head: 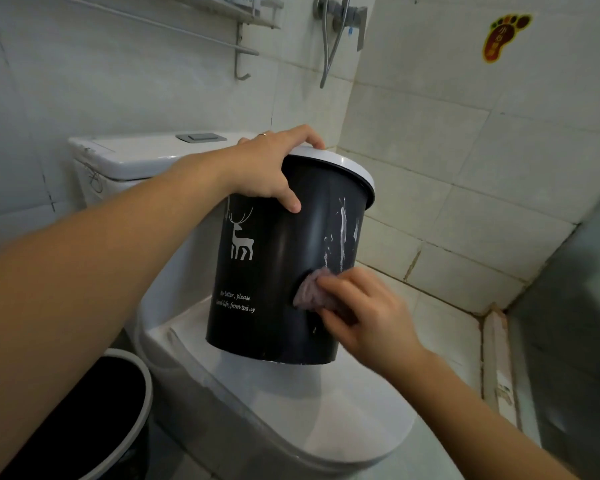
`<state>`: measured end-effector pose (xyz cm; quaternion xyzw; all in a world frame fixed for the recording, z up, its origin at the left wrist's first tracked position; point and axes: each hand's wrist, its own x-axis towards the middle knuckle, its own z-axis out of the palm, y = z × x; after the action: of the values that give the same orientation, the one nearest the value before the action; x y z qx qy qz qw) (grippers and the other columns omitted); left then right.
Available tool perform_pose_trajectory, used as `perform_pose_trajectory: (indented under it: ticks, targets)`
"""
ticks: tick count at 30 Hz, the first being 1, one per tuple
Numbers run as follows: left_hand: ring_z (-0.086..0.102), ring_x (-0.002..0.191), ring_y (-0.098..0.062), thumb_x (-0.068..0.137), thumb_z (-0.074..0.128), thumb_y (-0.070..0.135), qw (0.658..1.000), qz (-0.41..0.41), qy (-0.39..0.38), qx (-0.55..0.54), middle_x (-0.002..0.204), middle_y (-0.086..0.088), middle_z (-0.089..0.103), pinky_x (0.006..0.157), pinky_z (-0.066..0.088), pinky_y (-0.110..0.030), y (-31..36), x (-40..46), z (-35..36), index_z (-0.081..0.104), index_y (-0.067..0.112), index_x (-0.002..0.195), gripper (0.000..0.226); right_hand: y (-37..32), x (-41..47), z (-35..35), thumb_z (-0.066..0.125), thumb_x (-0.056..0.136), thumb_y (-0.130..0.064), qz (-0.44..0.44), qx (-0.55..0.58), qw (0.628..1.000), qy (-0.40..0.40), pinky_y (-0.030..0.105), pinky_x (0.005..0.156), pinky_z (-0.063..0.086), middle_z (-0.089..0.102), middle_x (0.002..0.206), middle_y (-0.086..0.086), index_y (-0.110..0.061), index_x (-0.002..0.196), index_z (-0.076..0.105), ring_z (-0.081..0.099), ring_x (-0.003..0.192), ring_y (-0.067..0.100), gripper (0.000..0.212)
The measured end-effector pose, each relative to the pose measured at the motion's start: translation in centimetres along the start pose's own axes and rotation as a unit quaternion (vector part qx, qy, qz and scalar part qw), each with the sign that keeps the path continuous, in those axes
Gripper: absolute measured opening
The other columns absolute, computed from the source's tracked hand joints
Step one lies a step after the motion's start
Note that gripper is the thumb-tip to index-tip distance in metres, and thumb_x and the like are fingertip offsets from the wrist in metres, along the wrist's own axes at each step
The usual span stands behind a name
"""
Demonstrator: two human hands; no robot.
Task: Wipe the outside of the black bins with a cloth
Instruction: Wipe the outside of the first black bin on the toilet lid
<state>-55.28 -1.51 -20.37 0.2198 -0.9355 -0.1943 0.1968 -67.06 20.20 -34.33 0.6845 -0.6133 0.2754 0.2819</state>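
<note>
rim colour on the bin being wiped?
White: the rim tops the black bin, seen in the head view.

White toilet lid (326,420), tilted black bin (274,289) resting on it

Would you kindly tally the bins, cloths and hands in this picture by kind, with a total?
Black bins: 2, the deer-print bin held tilted over the toilet lid and the second bin at lower left.
Cloths: 1, the cloth pressed on the bin's side.
Hands: 2, left hand and right hand.
Total: 5
</note>
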Motion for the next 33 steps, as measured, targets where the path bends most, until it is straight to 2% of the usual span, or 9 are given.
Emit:
perform_pose_trajectory:
  ticks: [2,4,9,16,18,21,25,29,33]
  targets:
    - [0.051,0.107,-0.029,0.061,0.09,0.025,1.0,0.001,-0.005,0.0,0.117,-0.003,0.053,0.095,0.044,-0.048,0.1,0.0,0.0,0.038,0.055,0.12,0.084,-0.4,-1.6,0.1,0.07,0.085,-0.02,-0.064,0.005,0.997,-0.036,0.033,0.057,0.051,0.063,0.094,0.005,-0.014,0.109,0.072,0.059,0.079,0.022,0.025]
    - [0.052,0.109,-0.031,0.06,0.09,0.025,1.0,-0.001,-0.01,-0.004,0.12,-0.003,0.053,0.097,0.045,-0.05,0.1,0.1,0.0,0.038,0.056,0.12,0.085,-0.5,-3.0,0.3,0.07,0.085,-0.022,-0.091,0.017,0.994,-0.064,0.03,0.054,0.049,0.064,0.093,0.003,-0.015,0.107,0.073,0.057,0.077,0.019,0.023]
    - [0.057,0.112,-0.026,0.056,0.091,0.023,0.998,-0.015,0.001,-0.058,0.122,0.008,0.058,0.099,0.048,-0.048,-0.4,0.2,-0.3,0.048,0.058,0.119,0.084,0.2,-3.4,0.5,0.067,0.09,-0.026,-0.081,0.005,0.996,-0.046,0.023,0.058,0.046,0.064,0.095,0.001,-0.016,0.11,0.072,0.056,0.08,0.016,0.023]
    - [0.059,0.11,-0.02,0.047,0.089,0.028,0.993,0.007,0.012,-0.117,0.118,0.01,0.061,0.098,0.05,-0.045,-0.6,0.5,0.3,0.055,0.056,0.114,0.08,0.5,-3.4,0.1,0.065,0.091,-0.029,-0.047,0.03,0.998,-0.036,0.022,0.063,0.048,0.063,0.097,0.0,-0.018,0.115,0.069,0.059,0.082,0.018,0.027]
    - [0.06,0.11,-0.019,0.051,0.091,0.025,0.993,0.011,0.011,-0.114,0.118,0.01,0.062,0.096,0.05,-0.041,-0.7,0.7,0.4,0.055,0.055,0.115,0.079,0.5,-3.3,-0.1,0.066,0.09,-0.029,-0.039,0.033,0.998,-0.04,0.023,0.063,0.049,0.064,0.097,0.0,-0.017,0.115,0.07,0.059,0.083,0.018,0.028]
    - [0.061,0.102,-0.013,0.056,0.092,0.02,0.995,0.008,0.021,-0.101,0.11,0.015,0.062,0.082,0.05,-0.03,-0.7,0.9,0.3,0.054,0.049,0.113,0.075,0.3,-3.5,-0.2,0.07,0.087,-0.027,-0.034,0.037,0.998,-0.044,0.025,0.061,0.05,0.064,0.096,0.001,-0.017,0.113,0.071,0.06,0.082,0.018,0.028]
    - [0.06,0.103,-0.015,0.057,0.092,0.017,0.996,0.01,0.023,-0.086,0.113,0.012,0.061,0.088,0.051,-0.035,-0.8,1.0,0.3,0.053,0.04,0.115,0.073,-0.2,-4.1,0.1,0.073,0.087,-0.027,-0.073,0.047,0.994,-0.073,0.028,0.056,0.051,0.065,0.094,0.001,-0.017,0.108,0.073,0.058,0.078,0.016,0.024]
    - [0.061,0.098,-0.014,0.059,0.091,0.016,0.996,0.002,0.009,-0.087,0.107,0.011,0.06,0.081,0.053,-0.036,-1.2,0.7,-0.1,0.048,0.042,0.11,0.072,0.0,-2.9,-0.2,0.069,0.089,-0.025,-0.089,0.023,0.993,-0.076,0.028,0.057,0.051,0.065,0.095,0.003,-0.017,0.111,0.072,0.059,0.079,0.018,0.024]
    - [0.062,0.095,-0.013,0.058,0.091,0.013,0.996,0.001,0.007,-0.092,0.104,0.011,0.06,0.074,0.051,-0.032,-1.2,0.4,-0.3,0.047,0.04,0.108,0.072,0.5,0.7,-0.6,0.072,0.086,-0.022,-0.017,0.007,0.999,-0.03,0.04,0.063,0.054,0.065,0.097,0.005,-0.015,0.116,0.07,0.061,0.084,0.025,0.031]
